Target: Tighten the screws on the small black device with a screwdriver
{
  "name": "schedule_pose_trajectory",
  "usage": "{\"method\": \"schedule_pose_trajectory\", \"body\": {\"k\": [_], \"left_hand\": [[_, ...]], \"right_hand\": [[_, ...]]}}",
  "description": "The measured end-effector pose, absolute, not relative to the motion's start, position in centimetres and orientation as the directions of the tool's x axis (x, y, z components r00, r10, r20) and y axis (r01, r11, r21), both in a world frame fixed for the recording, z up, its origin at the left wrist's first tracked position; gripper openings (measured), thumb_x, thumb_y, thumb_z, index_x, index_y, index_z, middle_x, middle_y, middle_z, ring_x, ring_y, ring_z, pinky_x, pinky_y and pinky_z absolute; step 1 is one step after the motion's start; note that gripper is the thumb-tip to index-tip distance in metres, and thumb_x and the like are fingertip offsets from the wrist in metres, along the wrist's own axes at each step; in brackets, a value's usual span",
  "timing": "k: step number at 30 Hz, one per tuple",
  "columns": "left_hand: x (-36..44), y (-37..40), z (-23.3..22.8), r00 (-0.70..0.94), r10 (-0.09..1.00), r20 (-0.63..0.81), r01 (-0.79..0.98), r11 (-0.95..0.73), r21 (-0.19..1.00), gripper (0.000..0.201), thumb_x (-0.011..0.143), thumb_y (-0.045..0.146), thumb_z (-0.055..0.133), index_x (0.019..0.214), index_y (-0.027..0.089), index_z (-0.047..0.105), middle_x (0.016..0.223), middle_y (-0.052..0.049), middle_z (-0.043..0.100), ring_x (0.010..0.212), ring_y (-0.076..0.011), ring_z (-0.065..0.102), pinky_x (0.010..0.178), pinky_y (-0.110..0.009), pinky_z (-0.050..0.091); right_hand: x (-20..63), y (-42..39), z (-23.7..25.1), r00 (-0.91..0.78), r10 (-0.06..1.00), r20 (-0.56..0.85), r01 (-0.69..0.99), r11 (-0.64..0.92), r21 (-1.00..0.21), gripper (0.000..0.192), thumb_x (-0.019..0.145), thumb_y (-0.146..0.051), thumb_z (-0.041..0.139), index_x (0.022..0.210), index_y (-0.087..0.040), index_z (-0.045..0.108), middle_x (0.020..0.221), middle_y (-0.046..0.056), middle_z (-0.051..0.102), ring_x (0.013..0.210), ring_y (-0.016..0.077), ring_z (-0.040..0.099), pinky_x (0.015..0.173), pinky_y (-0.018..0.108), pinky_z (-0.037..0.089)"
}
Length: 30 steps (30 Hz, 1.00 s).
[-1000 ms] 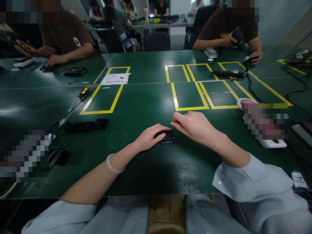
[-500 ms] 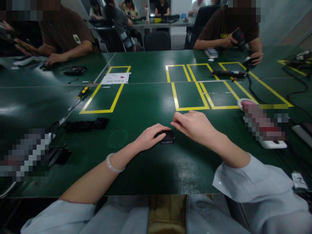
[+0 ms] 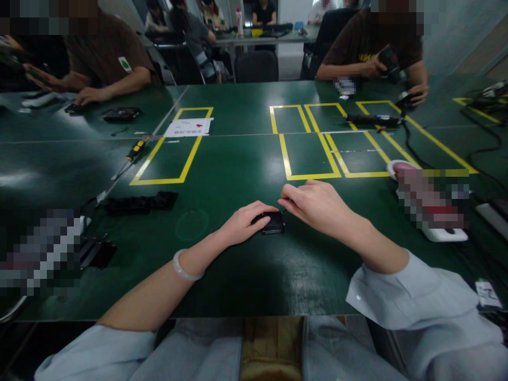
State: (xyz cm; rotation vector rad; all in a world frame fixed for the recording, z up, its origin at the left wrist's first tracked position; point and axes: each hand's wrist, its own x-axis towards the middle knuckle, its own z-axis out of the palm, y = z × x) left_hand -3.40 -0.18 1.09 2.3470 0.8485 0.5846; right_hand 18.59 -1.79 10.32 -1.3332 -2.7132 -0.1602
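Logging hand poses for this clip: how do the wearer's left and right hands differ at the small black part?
The left hand lies low, palm down, over the small black rectangular part on the green table. The right hand is raised, fingertips pinched at the part's upper right corner. The left wrist wears a pale bangle; the right does not. Both touch the part.

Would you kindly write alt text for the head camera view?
A person's left hand rests on a small black part on a green table, while the right hand pinches a thin tool at its edge. Other people work across the table.
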Motion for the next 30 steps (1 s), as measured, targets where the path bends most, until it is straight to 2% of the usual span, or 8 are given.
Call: {"method": "schedule_pose_trajectory", "body": {"k": [4,7,12,14,21,26,30], "left_hand": [[-3.3,-0.26,1.27,0.705,0.681,0.197,0.431,-0.632,0.644,0.034,0.1,0.035,0.038,0.125,0.021,0.056,0.115,-0.007,0.062,0.108,-0.0192,0.058,0.096,-0.031,0.044],[-3.27,-0.25,1.26,0.702,0.684,0.201,0.434,-0.633,0.641,0.035,0.1,0.037,0.037,0.124,0.02,0.057,0.114,-0.007,0.062,0.106,-0.0196,0.058,0.094,-0.032,0.044],[-3.37,-0.19,1.05,0.7,0.684,0.206,0.439,-0.639,0.631,0.033,0.099,0.035,0.04,0.124,0.021,0.056,0.114,-0.006,0.062,0.106,-0.0185,0.058,0.095,-0.03,0.044],[-3.4,-0.19,1.04,0.7,0.685,0.203,0.441,-0.638,0.631,0.033,0.099,0.035,0.039,0.125,0.021,0.056,0.115,-0.006,0.062,0.107,-0.0184,0.058,0.095,-0.03,0.043],[-3.35,-0.21,1.22,0.706,0.677,0.207,0.423,-0.639,0.642,0.034,0.1,0.035,0.038,0.124,0.02,0.056,0.114,-0.007,0.062,0.107,-0.0192,0.058,0.095,-0.031,0.044],[-3.34,-0.22,1.17,0.701,0.68,0.215,0.427,-0.641,0.638,0.034,0.1,0.036,0.038,0.123,0.02,0.057,0.112,-0.007,0.062,0.105,-0.0191,0.058,0.094,-0.031,0.044],[-3.33,-0.24,1.22,0.701,0.683,0.205,0.435,-0.637,0.636,0.034,0.099,0.036,0.038,0.125,0.021,0.056,0.113,-0.006,0.062,0.105,-0.0191,0.059,0.094,-0.031,0.045]], "right_hand": [[18.91,-1.72,10.17,-0.594,0.78,0.195,0.792,0.61,-0.028,0.02,0.094,-0.026,0.037,0.105,-0.018,0.052,0.079,0.004,0.068,0.066,0.0171,0.06,0.062,0.028,0.029],[19.0,-1.82,10.24,-0.599,0.772,0.212,0.782,0.621,-0.054,0.017,0.092,-0.025,0.04,0.103,-0.019,0.051,0.083,0.003,0.068,0.069,0.0172,0.061,0.063,0.028,0.03],[18.67,-1.8,10.5,-0.607,0.781,0.147,0.789,0.614,-0.007,0.027,0.098,-0.037,0.036,0.093,-0.018,0.054,0.073,0.004,0.067,0.067,0.0182,0.061,0.066,0.029,0.031],[18.57,-1.7,10.48,-0.589,0.799,0.122,0.806,0.592,0.014,0.027,0.098,-0.036,0.035,0.092,-0.018,0.055,0.071,0.004,0.067,0.065,0.0182,0.061,0.067,0.029,0.031],[18.78,-1.84,10.37,-0.577,0.79,0.209,0.799,0.598,-0.057,0.019,0.091,-0.024,0.04,0.106,-0.017,0.051,0.079,0.004,0.067,0.067,0.0175,0.06,0.064,0.028,0.03],[18.76,-1.93,10.52,-0.605,0.771,0.197,0.775,0.628,-0.077,0.019,0.094,-0.033,0.041,0.1,-0.019,0.052,0.08,0.003,0.067,0.07,0.0175,0.061,0.066,0.028,0.031],[18.68,-1.68,10.28,-0.597,0.787,0.158,0.795,0.606,-0.015,0.023,0.097,-0.036,0.039,0.095,-0.019,0.054,0.072,0.003,0.067,0.065,0.017,0.06,0.067,0.028,0.031]]}}
